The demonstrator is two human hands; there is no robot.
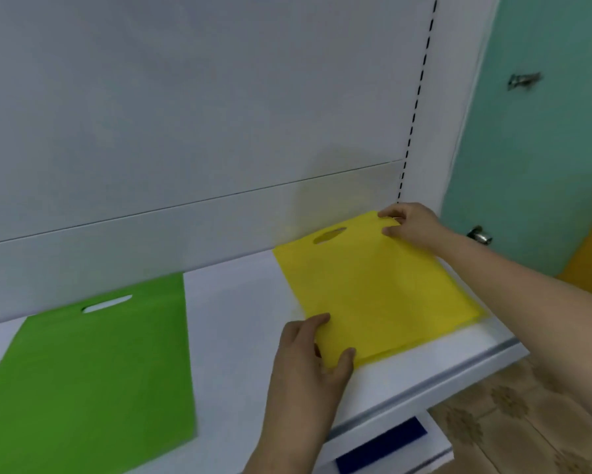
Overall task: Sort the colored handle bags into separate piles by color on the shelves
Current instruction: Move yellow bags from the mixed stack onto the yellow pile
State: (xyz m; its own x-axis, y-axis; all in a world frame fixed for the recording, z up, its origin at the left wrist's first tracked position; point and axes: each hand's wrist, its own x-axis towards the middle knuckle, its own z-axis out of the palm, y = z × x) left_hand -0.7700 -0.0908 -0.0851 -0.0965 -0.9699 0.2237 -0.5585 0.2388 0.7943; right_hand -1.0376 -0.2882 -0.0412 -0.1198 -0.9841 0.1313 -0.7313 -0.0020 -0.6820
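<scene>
On the white shelf (239, 302), the green bag (92, 371) lies flat at the left and the yellow bag (376, 289) sits well apart at the right, against the far wall. The left hand (313, 354) pinches its near corner and the right hand (412, 225) pinches its far corner, fingers curled on the fabric. To finish well, I would square its edges on the layer beneath, smooth it flat, and keep it apart from the green.

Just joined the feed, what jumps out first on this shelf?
The yellow bag at the shelf's right end, with the left hand pinching its near corner and the right hand its far corner. A green bag lies flat at the left, apart from it. A blue one shows on the shelf below.
</scene>
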